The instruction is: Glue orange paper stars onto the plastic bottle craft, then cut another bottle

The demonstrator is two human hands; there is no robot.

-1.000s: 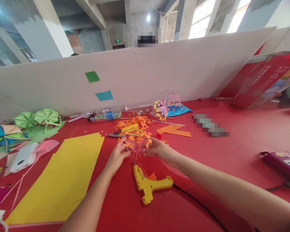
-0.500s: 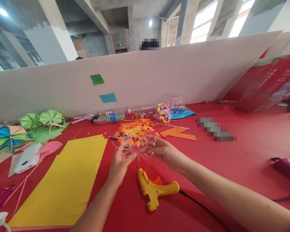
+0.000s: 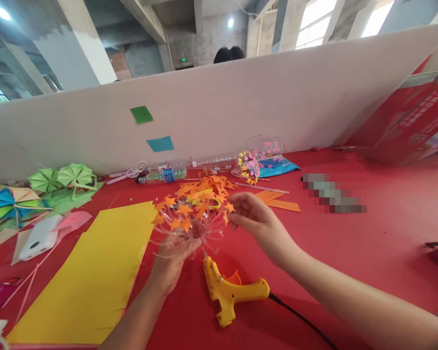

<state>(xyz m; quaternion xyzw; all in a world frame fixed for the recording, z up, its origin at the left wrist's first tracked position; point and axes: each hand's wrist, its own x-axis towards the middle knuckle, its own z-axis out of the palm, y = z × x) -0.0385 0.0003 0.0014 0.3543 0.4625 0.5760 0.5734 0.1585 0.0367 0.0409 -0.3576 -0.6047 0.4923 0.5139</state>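
A clear plastic bottle piece (image 3: 196,229), cut into thin curling strips with orange paper stars on their ends, is held low over the table. My left hand (image 3: 173,250) grips it from below, its fingers partly hidden by the see-through strips. Just right of it is my right hand (image 3: 250,214), fingers loosely curved and apart, close to an orange star (image 3: 229,207); whether it touches a strip I cannot tell. Behind the bottle piece lies a heap of orange paper stars (image 3: 213,183) with yellow-handled scissors (image 3: 215,202). A yellow glue gun (image 3: 228,289) rests in front.
Yellow paper sheets (image 3: 83,272) cover the left side of the red table (image 3: 350,262). Further left are green paper umbrellas (image 3: 75,176) and a white device (image 3: 42,238). A labelled bottle (image 3: 168,175), a star-covered bottle (image 3: 250,167) and orange strips (image 3: 281,204) lie toward the white partition (image 3: 211,107).
My right hand has come off the bottle piece and moved slightly right. My left hand has tilted the piece toward me and left, showing more of its stars.
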